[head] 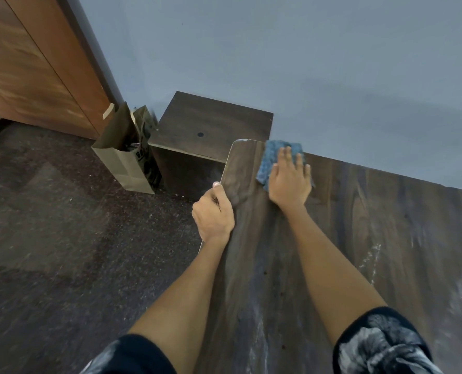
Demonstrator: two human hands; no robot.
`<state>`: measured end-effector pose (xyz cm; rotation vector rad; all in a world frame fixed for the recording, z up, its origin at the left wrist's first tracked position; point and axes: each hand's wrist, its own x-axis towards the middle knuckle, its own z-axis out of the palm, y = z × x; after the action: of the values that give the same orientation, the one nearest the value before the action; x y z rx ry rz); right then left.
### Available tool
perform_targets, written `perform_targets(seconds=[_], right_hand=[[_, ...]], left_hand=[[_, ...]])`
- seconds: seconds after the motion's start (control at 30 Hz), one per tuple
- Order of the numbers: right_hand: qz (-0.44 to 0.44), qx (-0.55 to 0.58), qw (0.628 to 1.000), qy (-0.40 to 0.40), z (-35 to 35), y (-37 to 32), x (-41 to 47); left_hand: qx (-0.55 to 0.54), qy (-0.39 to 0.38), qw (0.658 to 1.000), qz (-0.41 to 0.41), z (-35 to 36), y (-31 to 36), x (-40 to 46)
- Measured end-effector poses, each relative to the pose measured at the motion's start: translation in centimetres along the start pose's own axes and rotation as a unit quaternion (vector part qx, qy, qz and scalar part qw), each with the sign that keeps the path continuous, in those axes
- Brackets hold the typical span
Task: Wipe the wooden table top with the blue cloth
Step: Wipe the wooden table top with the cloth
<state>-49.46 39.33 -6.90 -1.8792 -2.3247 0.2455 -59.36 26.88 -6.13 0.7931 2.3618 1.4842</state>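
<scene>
Two hands: both working at the far left corner of the wooden table top point(359, 238), bare forearms reaching out from dark patterned short sleeves point(381, 344).
Right hand point(289, 176): lying flat, fingers straight and slightly spread, pressing down on the blue cloth point(271, 157).
Blue cloth: sitting on the table top right at the back edge, just beside the blue-grey wall point(278, 63), near the rounded corner; poking out ahead of and to the left of the fingers, the rest hidden under the palm.
Left hand point(213, 214): gripping the left edge of the table top, thumb lying up along the edge on top, fingers curling round and under, out of sight.
Wooden table top: showing dark grain, running from the corner toward the lower right; carrying pale dusty streaks point(370, 260) on the right side and near the bottom.
Small dark wooden cabinet point(211, 125): standing lower than the table, just beyond the corner, backing against the wall.
Brown paper bag point(124, 155): standing open on the floor, touching the cabinet's left side; contents too dark to make out.
Floor point(62, 225): showing dark and speckled.
Wooden door panel point(35, 63): filling the upper left, meeting the wall behind the bag.
</scene>
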Motion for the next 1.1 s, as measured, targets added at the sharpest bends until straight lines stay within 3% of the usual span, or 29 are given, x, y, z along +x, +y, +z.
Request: perform_targets(seconds=[0.17, 0.33, 0.43, 0.53, 0.63, 0.83, 0.93, 1.1], right_hand=[[0.159, 0.012, 0.987, 0.029, -1.1, 4.4, -1.0], [0.233, 0.023, 0.972, 0.037, -0.4, 1.6, -2.8], [0.155, 0.019, 0.987, 0.034, 0.4, -1.6, -4.1], [-0.001, 0.013, 1.000, 0.015, 1.5, -5.0, -5.9], [-0.141, -0.001, 0.990, -0.010, 2.1, -6.1, -7.6], [-0.230, -0.021, 0.972, -0.044, 1.1, -3.7, -7.6], [-0.155, -0.023, 0.987, -0.034, 0.5, -1.5, -7.5], [0.086, -0.010, 0.996, 0.026, -0.9, 5.3, -7.4]], left_hand=[[0.005, -0.012, 1.000, -0.003, 0.0, -0.2, 0.0], [-0.013, -0.005, 1.000, -0.016, 0.0, -0.2, -0.2], [-0.011, 0.007, 0.999, -0.029, -0.1, 0.2, -0.2], [-0.019, 0.009, 0.999, -0.047, -0.1, 0.3, 0.0], [-0.040, 0.017, 0.999, -0.022, -0.3, 0.0, -0.2], [-0.036, 0.022, 0.999, 0.008, -0.3, -0.3, -0.3], [-0.038, 0.020, 0.999, -0.008, -0.4, -0.2, -0.3], [-0.014, -0.007, 1.000, -0.006, -1.1, -0.3, -1.0]])
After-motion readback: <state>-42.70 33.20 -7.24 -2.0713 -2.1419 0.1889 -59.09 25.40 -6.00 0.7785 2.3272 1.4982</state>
